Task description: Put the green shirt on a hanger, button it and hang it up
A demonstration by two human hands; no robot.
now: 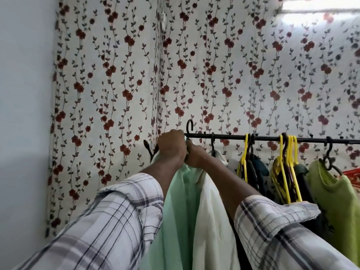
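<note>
The pale green shirt [176, 207] hangs down in front of me on a dark hanger. The hanger's hook [189, 126] stands just above the left end of the black rail [272, 138]. My left hand [171, 149] is closed around the shirt's collar and the hanger's top at the rail's end. My right hand [195, 156] grips the hanger's neck right beside it, the two hands touching. The hanger's arms are hidden inside the shirt. I cannot see the shirt's buttons.
A white shirt [212, 211] hangs right beside the green one. Further right on the rail are yellow hangers [288, 168] with dark clothes and a lime green top [335, 195]. Flowered wallpaper [214, 65] lies behind, and a plain wall [23, 114] stands at the left.
</note>
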